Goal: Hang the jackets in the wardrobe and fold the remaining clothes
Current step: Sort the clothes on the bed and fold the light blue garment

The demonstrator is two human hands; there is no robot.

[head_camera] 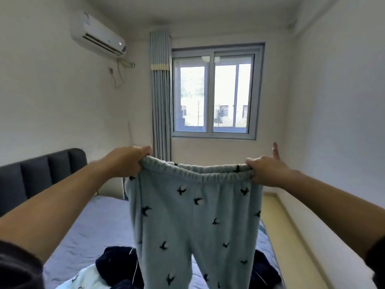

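I hold the pale blue fleece trousers with dark bird prints (pixel 193 215) up above the bed (pixel 93 222), my left hand (pixel 129 161) and right hand (pixel 266 172) each closing a grip on the elastic waistband ends. They look soft, light and floppy; the waistband seems the firmest hold.

Pale blue trousers (pixel 193 222) with dark bird shapes, lavender-blue bed sheet (pixel 93 232), dark grey headboard (pixel 41 174), blue-grey striped curtain (pixel 161 101).

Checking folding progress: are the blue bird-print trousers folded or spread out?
Spread out. The left hand and right hand grip the trousers by the waistband, stretched wide, and both legs hang down unfolded.
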